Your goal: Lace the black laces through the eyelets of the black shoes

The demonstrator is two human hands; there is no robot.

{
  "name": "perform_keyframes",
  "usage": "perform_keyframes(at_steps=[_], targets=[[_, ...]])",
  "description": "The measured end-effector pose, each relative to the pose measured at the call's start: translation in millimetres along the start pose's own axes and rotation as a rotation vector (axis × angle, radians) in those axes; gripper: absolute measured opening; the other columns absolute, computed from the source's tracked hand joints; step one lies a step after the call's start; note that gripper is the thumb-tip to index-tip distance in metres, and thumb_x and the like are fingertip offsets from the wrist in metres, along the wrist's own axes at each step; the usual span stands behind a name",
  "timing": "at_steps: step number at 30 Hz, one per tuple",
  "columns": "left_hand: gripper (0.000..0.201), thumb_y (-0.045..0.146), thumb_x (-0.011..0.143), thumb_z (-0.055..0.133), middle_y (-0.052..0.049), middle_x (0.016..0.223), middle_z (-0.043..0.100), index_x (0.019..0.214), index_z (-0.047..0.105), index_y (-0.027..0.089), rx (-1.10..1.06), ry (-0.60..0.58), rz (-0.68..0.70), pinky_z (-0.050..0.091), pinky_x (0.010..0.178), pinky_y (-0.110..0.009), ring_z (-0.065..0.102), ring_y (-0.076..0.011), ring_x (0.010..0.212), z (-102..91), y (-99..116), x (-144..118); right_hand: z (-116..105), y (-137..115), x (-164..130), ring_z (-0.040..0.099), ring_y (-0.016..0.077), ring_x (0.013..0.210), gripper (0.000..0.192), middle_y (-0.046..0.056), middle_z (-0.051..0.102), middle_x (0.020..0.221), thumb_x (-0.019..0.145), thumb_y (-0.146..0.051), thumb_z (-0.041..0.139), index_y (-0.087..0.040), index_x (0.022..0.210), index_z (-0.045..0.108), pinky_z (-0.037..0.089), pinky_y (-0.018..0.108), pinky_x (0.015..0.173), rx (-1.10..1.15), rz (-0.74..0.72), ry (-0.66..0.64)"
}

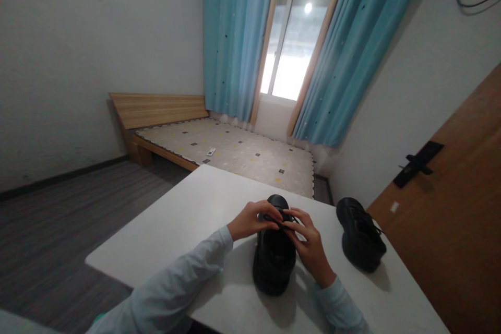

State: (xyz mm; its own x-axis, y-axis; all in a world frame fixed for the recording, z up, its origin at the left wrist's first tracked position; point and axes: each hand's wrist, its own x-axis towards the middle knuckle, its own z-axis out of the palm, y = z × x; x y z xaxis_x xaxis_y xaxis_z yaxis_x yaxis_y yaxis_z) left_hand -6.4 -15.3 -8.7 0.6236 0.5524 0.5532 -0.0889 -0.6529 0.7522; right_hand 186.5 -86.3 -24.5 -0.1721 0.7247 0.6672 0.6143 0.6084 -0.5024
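Observation:
A black shoe (274, 266) rests upright on the white table, its toe pointing away from me and its opening towards me. Over its lacing, my left hand (256, 218) reaches in from the left with thumb and fingers pinched on a dark shoelace (278, 222). My right hand (307, 240) comes from the right, its fingertips closed at the same lace and close to the left fingertips. How the lace is looped between them is too small to tell. A second black shoe (362, 237) with laces stands apart on the right side of the table.
The white table (172, 219) has its right edge beyond the second shoe. Behind it is a bed (242, 151) with a small white remote-like object (211, 152) on it. Blue curtains (238, 36) flank a window, and a brown door (450, 209) is at right.

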Motion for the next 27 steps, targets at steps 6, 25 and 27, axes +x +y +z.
perform_keyframes(at_steps=[6, 25, 27], targets=[[0.025, 0.036, 0.079, 0.060, -0.006, 0.087, 0.069, 0.091, 0.065, 0.014, 0.038, 0.145, -0.135, 0.045, 0.071, -0.025, 0.061, -0.0147, 0.078, -0.6, -5, 3, -11, -4, 2, 0.055, 0.0225, 0.108, 0.019, 0.006, 0.066, 0.104, 0.086, -0.021, 0.052, -0.025, 0.097, 0.067, 0.041, 0.046, 0.096, 0.037, 0.073, 0.105], [0.016, 0.024, 0.083, 0.052, -0.004, 0.089, 0.063, 0.092, 0.063, 0.017, 0.299, 0.160, -0.205, 0.047, 0.066, -0.023, 0.057, -0.0122, 0.073, -1.6, -31, 1, -21, 42, -5, 0.066, 0.0260, 0.085, 0.035, 0.012, 0.071, 0.097, 0.086, -0.038, 0.044, -0.016, 0.099, 0.068, 0.050, 0.039, 0.076, -0.330, 0.369, 0.196], [0.014, 0.022, 0.082, 0.053, -0.004, 0.089, 0.063, 0.091, 0.062, 0.017, 0.317, 0.160, -0.212, 0.047, 0.067, -0.024, 0.057, -0.0124, 0.073, -2.1, -33, 1, -18, 48, -7, 0.065, 0.0261, 0.082, 0.036, 0.013, 0.071, 0.095, 0.086, -0.038, 0.043, -0.014, 0.098, 0.068, 0.049, 0.039, 0.075, -0.368, 0.400, 0.142]])
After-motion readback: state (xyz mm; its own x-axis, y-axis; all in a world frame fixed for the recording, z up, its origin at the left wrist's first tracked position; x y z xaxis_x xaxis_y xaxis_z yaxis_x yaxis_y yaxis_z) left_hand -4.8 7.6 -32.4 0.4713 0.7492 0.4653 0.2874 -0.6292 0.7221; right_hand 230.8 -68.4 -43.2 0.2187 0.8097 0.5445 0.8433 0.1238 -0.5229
